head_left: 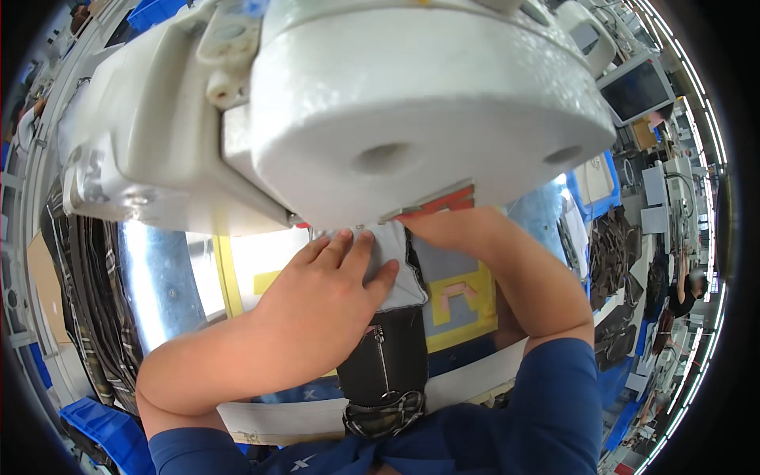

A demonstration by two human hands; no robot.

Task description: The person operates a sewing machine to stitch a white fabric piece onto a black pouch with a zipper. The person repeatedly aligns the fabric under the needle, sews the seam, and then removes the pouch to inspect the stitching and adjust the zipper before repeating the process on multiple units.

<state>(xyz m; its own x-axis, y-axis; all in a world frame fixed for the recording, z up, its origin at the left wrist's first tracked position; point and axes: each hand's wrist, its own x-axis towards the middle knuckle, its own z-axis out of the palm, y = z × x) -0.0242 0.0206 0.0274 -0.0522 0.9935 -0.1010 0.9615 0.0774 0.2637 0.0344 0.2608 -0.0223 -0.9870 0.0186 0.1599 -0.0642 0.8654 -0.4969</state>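
Note:
My left hand (323,285) lies with its fingers spread on a pale grey piece of cloth (400,277) below the large white sewing machine head (427,134). My right hand (443,229) reaches to the cloth's right edge, and its fingers are hidden behind the machine head. Joined to the pale cloth, a dark garment piece (400,340) with a metal zipper (381,354) hangs toward me over the table's near edge. Its lowest end shows a plaid part (384,416) close to my body. The needle area is hidden.
Stacked dark and plaid cloth pieces (87,301) hang at the left, above a blue bin (111,431). Yellow tape (463,336) marks the work surface. At the right are more dark pieces (613,245) and a screen (637,89). Another person (687,293) is far right.

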